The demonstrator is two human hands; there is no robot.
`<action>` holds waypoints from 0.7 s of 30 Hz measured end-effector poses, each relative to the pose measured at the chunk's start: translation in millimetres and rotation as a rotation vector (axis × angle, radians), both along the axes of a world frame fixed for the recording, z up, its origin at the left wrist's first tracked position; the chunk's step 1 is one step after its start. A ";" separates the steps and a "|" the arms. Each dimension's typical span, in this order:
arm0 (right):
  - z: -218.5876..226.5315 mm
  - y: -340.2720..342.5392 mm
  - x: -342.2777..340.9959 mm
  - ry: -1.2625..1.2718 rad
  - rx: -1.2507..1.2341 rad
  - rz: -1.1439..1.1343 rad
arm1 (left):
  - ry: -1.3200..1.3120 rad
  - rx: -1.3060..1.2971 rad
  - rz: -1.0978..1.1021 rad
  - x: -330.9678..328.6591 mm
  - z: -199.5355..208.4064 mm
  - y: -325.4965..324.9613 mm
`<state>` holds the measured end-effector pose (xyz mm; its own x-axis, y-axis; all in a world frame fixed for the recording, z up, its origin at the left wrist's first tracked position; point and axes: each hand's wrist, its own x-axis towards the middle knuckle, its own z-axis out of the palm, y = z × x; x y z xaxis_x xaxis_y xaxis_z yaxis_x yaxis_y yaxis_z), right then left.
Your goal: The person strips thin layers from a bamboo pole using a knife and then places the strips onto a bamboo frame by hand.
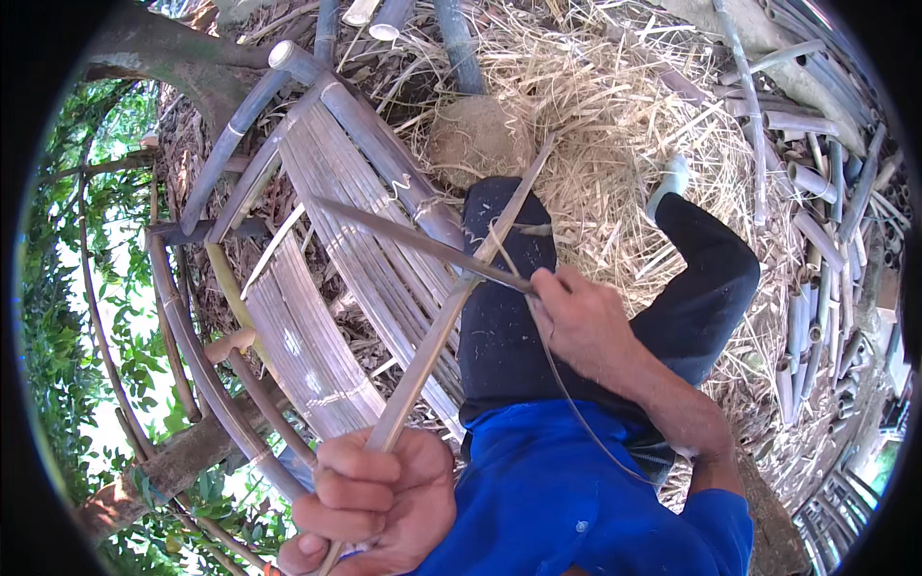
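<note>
My left hand (375, 499), low in the picture, is closed round the near end of a long bamboo strip (423, 360). The strip slants up and away over my dark trousers, its far end by a rounded brown block (475, 139). My right hand (588, 322) is closed on a long-bladed knife (413, 235), whose handle is hidden in the fist. The blade points to the far left and crosses the strip near its middle, touching it. From that crossing a thin sliver of bamboo (579, 413) curves down past my right hand across my blue shirt.
A slatted bamboo chair (317, 326) stands on the left, close to the strip and the blade tip. Pale shavings (595, 144) cover the ground ahead. Cut bamboo poles (816, 182) are piled at the right. Green leaves (115, 355) lie beyond the chair.
</note>
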<state>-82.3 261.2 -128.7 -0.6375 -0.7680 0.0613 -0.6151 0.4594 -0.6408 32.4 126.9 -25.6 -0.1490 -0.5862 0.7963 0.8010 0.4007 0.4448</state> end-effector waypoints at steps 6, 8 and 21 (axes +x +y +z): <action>-9.9 9.9 3.1 0.100 0.064 0.036 | 0.030 0.124 0.189 -14.7 -4.1 15.6; -19.4 2.0 -21.7 0.055 0.156 -0.027 | 0.032 0.100 0.198 -17.6 5.6 11.9; -180.9 -1.7 -108.0 -0.109 0.313 -0.158 | 0.149 -0.003 -0.021 -29.5 0.7 -8.4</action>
<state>-190.3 259.4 -309.6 -0.7397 -0.6302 -0.2360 -0.4565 0.7276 -0.5120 2.9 118.5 -25.0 -0.0411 -0.5816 0.8125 0.8664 0.3842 0.3189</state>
